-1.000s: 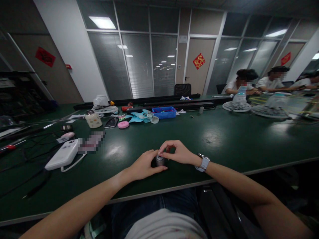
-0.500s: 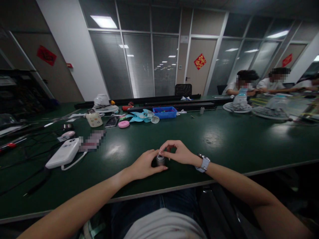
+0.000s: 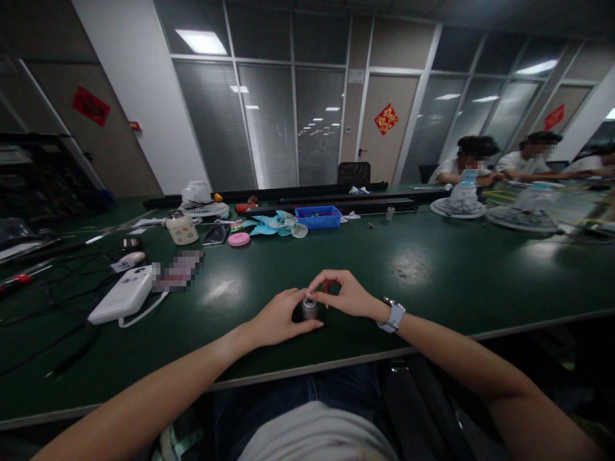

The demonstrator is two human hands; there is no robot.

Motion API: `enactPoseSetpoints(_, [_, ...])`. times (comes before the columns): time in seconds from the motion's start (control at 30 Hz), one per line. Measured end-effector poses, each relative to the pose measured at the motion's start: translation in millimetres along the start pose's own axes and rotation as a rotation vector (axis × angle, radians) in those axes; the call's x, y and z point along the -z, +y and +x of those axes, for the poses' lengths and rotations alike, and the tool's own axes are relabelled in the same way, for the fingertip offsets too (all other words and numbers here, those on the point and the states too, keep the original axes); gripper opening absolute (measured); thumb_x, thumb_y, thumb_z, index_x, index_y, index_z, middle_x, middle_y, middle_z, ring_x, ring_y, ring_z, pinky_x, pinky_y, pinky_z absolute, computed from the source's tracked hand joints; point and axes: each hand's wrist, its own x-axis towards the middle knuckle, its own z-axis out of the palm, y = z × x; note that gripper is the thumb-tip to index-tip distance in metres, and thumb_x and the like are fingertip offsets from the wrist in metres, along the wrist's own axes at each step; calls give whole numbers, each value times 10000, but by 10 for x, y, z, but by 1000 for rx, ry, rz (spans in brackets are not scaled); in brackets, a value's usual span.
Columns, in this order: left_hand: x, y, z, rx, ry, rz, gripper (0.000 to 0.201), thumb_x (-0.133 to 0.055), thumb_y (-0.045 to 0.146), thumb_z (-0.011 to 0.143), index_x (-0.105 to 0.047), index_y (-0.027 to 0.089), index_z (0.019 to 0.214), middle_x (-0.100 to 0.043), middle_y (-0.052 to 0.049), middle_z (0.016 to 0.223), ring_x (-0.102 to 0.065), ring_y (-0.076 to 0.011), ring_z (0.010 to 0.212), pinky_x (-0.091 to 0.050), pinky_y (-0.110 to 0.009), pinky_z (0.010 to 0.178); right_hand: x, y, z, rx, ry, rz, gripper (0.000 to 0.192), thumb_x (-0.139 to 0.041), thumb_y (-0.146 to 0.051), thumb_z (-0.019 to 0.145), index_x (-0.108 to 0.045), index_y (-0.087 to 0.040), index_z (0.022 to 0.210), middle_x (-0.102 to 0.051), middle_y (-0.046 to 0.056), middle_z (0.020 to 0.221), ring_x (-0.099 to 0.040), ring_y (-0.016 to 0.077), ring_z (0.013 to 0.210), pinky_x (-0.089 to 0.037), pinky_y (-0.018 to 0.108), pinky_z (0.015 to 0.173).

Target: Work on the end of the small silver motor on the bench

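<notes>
While both hands are gathered at the near edge of the green table (image 3: 432,269), the scene is set out as follows.

Metal cylinder: a small grey metal cylinder (image 3: 310,309) is stood upright on the table, close to the near edge, between the two hands.

Left hand: the left hand (image 3: 278,318) is curled around the cylinder from the left, with the thumb laid along the table in front of it; the cylinder is held steady in this partly closed grip.

Right hand: the right hand (image 3: 343,294) is brought over the top of the cylinder, thumb and forefinger narrowed to a pinch right at its upper rim. Whether something tiny is pinched there cannot be told; it is too small to be seen.

Wrist: a white watch (image 3: 394,315) is worn on the right wrist.

Doing it well: the base is best kept flat on the table and braced by the left hand, so that the fine work at the top can be done by the right fingertips alone. Light pressure is judged safer, since a small upright cylinder is easily tipped.

Left of the hands: a white box with a cable (image 3: 122,296) is lying well apart.

Farther back: a blue tray (image 3: 317,216), light blue fan blades (image 3: 273,224) and a pink disc (image 3: 238,239) are laid out.

Others: people are seated at the far right, away from this work.
</notes>
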Motion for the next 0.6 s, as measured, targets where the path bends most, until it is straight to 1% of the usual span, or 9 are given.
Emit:
enactPoseSetpoints(0.23, [3, 6, -7, 5, -1, -3, 517, -656, 514, 819, -587, 153, 1183, -673, -107, 1059, -632, -247, 924, -494, -361, 830, 3, 9, -13, 22, 1, -1, 224, -712, -349, 809, -694, -158, 923, -701, 39, 879, -596, 115, 656, -494, 245, 626])
enactPoseSetpoints(0.33, [9, 15, -6, 14, 7, -4, 521, -659, 521, 813, -584, 161, 1182, -674, -102, 1045, -633, -249, 914, -497, -361, 821, 2, 31, -17, 32, -3, -1, 230, -718, -350, 802, -695, -161, 932, -703, 43, 894, -597, 119, 669, -494, 246, 627])
enactPoseSetpoints(0.47, [13, 29, -3, 17, 6, -12, 478, -660, 515, 815, -596, 167, 1136, -675, -92, 1015, -634, -242, 891, -498, -349, 796, 0, 71, -18, 41, -1, 0, 233, -721, -356, 796, -691, -166, 928, -705, 46, 910, -606, 124, 682, -499, 252, 634])
enactPoseSetpoints(0.6, [12, 35, -2, 19, 3, -8, 482, -670, 501, 812, -588, 165, 1148, -673, -92, 1015, -634, -240, 893, -498, -345, 793, 6, 81, -22, 44, -6, -1, 240, -719, -359, 798, -688, -166, 938, -706, 52, 926, -611, 130, 693, -505, 260, 641])
